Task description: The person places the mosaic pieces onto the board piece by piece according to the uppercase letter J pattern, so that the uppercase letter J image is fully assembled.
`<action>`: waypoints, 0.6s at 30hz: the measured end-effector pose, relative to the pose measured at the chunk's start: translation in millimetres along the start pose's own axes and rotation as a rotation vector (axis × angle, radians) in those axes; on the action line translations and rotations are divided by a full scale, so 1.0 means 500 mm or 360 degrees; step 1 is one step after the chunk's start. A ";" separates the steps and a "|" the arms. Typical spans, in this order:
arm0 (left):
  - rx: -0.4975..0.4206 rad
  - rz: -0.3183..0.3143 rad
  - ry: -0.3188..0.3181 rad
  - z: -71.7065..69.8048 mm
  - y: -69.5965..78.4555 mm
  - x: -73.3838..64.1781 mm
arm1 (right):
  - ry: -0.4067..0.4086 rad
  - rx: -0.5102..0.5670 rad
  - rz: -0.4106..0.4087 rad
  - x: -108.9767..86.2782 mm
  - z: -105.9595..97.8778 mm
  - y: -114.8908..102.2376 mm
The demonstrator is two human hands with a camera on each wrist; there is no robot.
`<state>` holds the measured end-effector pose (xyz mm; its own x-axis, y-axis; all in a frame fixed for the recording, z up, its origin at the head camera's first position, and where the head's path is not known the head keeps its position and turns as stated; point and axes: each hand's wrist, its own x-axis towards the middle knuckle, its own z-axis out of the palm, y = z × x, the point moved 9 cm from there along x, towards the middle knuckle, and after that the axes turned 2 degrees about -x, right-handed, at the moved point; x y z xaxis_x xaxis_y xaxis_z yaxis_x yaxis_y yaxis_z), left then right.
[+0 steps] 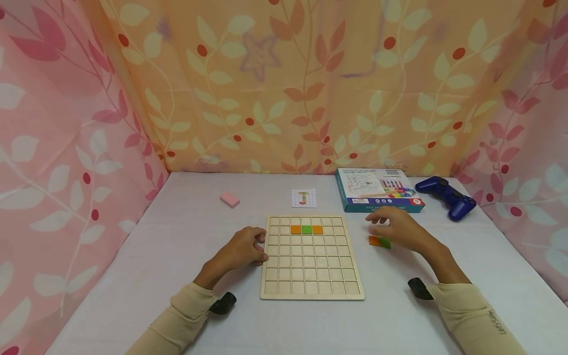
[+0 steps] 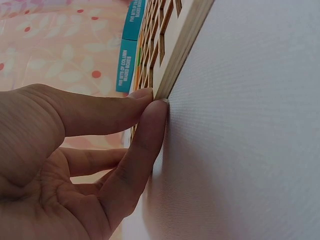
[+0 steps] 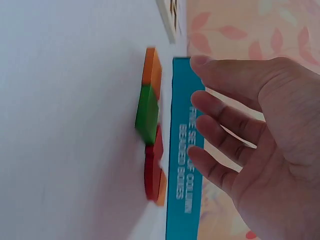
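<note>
My left hand [image 1: 241, 248] is at the left edge of a pale wooden grid board [image 1: 311, 299]. In the left wrist view its thumb and a finger [image 2: 152, 122] pinch the board's rim. On the grid, in its second row, an orange tile [image 1: 296, 230], a green tile [image 1: 306, 230] and another orange tile [image 1: 317, 230] sit side by side. Right of the board, my right hand [image 1: 397, 228] hovers with loosely bent, parted fingers and nothing in them. Beneath it lie loose tiles: an orange one [image 3: 151, 70], a green one [image 3: 147, 112], and red pieces [image 3: 151, 172] partly overlapping another orange one.
Behind the board lies a small pattern card [image 1: 304, 198] with a coloured figure on a grid. A pink block [image 1: 230, 199] is at the back left. At the back right lie a teal-edged box [image 1: 377, 190] and a blue game controller [image 1: 447, 198]. Patterned cloth [image 1: 284, 98] surrounds the table.
</note>
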<state>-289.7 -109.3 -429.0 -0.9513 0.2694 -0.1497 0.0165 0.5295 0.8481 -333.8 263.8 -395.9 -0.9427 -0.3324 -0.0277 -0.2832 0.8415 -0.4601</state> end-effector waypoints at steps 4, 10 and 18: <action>0.0008 0.0005 -0.0006 -0.001 0.000 -0.001 | -0.0008 0.0030 0.0078 -0.013 -0.011 0.037; -0.0034 0.0015 -0.0022 -0.002 0.000 -0.002 | -0.0010 0.0036 0.0166 -0.023 -0.019 0.085; -0.0016 0.0037 -0.0012 -0.003 -0.001 0.001 | -0.0036 -0.0033 0.0225 -0.031 -0.027 0.131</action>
<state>-290.8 -110.6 -428.7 -0.9483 0.2877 -0.1338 0.0355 0.5152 0.8563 -340.1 330.2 -413.5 -0.9693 -0.2194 -0.1110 -0.1518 0.8890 -0.4321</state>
